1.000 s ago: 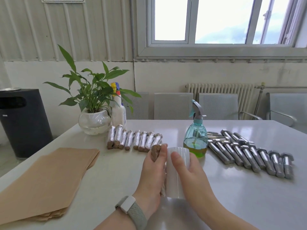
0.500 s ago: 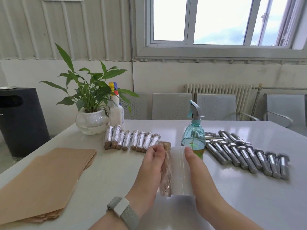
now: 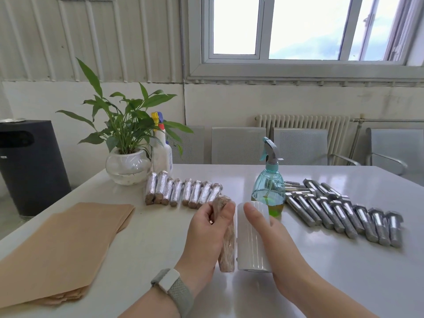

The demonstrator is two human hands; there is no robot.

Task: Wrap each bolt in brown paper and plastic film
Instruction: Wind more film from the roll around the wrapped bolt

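Both hands are being used at the near middle of a white table (image 3: 146, 237): a paper-wrapped bolt (image 3: 227, 244) is being gripped by the left hand (image 3: 206, 237), while a roll of plastic film (image 3: 251, 239) is being clasped just beside it by the right hand (image 3: 273, 244). Brown paper sheets (image 3: 59, 244) are lying at left, wrapped bolts (image 3: 183, 191) beyond the hands and bare bolts (image 3: 344, 212) at right, behind a spray bottle (image 3: 268, 187).

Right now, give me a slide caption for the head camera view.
Left hand holds a paper-wrapped bolt against the plastic film roll held by the right hand.
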